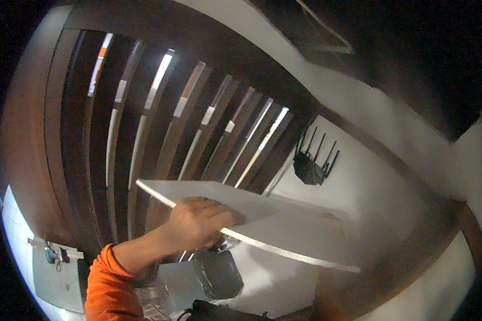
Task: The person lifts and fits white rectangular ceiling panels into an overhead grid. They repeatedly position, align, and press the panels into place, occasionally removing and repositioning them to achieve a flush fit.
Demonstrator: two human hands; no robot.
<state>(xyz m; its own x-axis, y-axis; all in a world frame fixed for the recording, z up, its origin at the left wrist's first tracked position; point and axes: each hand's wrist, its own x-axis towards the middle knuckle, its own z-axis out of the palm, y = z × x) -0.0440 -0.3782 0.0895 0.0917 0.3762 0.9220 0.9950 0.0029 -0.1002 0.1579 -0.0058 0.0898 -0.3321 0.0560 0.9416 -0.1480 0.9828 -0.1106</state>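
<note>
A thin white board (pixel 284 227) with a pale bright edge stretches across the middle of the head view, tilted. My left hand (pixel 198 219), in an orange sleeve, comes up from the lower left and grips the board's near edge. Its fingers bend over the upper face; the thumb is hidden behind the hand or under the board. I cannot make out my right hand anywhere. Blur softens the far right end of the board.
A dark slatted wooden partition (pixel 126 134) fills the left and back. A black router (pixel 309 167) with several antennas is on the white wall behind the board. Below my hand is a dark box-like object (pixel 218 274). At lower left, a drill (pixel 53 254) rests on a pale panel (pixel 56 283).
</note>
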